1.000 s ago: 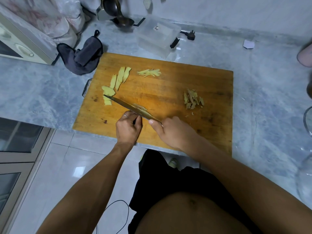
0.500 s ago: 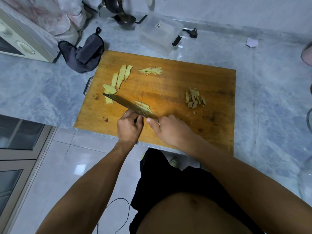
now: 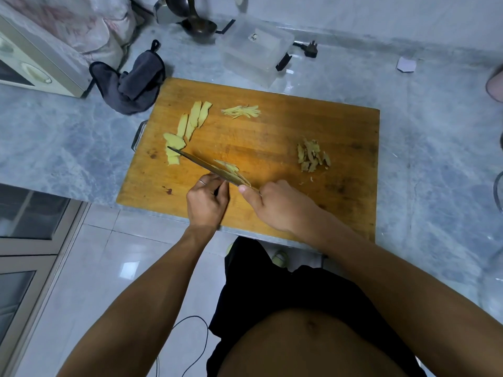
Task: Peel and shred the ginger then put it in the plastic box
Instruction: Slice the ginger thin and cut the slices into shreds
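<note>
Right hand (image 3: 283,205) grips the knife (image 3: 206,167) handle, thumb stretched along the top toward the blade. Blade runs diagonally up-left across the board (image 3: 272,137), tip over the lowest ginger slice at left-centre of the frame.

Left hand (image 3: 208,198) sits just left of the blade near its heel, fingers curled down onto the board. It looks like it's pinning the ginger being cut, but the fingertips are hidden by the blade and knuckles, so I can't tell exactly what it has hold of. Ring on one finger.

Ginger locations, all on the board:
- fresh shreds (image 3: 231,170) lying right against the far side of the blade, centre of frame
- uncut slices (image 3: 190,123) fanned in a row, upper left of the board, lowest ones touching the knife tip area
- earlier shred pile (image 3: 241,111) near the board's top edge, well apart from the knife
- peel scraps (image 3: 313,156) in a heap on the right half of the board

Box (image 3: 258,51), clear plastic, sits on the worktop (image 3: 435,131) just beyond the board's top edge, upper centre of frame. Can't see any ginger in it.

Also on the worktop: dark cloth (image 3: 133,83) bunched off the board's upper left corner, black plug (image 3: 310,50) right of the box, ladle (image 3: 200,25) left of the box at the back.
</note>
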`<act>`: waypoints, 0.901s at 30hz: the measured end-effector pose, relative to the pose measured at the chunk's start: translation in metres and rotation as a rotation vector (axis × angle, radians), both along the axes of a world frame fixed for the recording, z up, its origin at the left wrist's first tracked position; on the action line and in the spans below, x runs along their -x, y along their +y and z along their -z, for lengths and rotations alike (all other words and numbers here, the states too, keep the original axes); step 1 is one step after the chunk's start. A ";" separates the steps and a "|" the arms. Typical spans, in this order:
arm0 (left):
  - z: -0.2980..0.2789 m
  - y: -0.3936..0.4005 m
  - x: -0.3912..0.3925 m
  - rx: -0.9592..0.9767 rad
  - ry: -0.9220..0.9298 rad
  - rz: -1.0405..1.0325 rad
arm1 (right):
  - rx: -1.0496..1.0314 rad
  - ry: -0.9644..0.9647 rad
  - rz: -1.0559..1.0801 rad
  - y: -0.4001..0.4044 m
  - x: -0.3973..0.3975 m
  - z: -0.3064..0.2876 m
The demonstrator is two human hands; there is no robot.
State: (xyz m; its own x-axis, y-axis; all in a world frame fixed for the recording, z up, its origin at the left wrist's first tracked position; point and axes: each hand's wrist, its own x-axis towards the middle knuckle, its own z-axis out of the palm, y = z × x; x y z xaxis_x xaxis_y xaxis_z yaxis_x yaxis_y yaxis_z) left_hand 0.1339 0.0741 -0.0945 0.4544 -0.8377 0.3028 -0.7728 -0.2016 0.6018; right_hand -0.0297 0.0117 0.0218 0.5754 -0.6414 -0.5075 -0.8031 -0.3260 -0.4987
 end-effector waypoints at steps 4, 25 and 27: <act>0.000 0.000 0.001 -0.023 0.002 0.004 | 0.022 0.001 0.002 0.003 -0.007 0.004; 0.002 0.001 0.002 0.010 0.006 -0.022 | 0.015 -0.001 -0.014 0.002 -0.004 0.003; 0.001 0.000 0.003 -0.003 0.016 -0.027 | 0.026 0.000 0.001 0.004 -0.006 0.004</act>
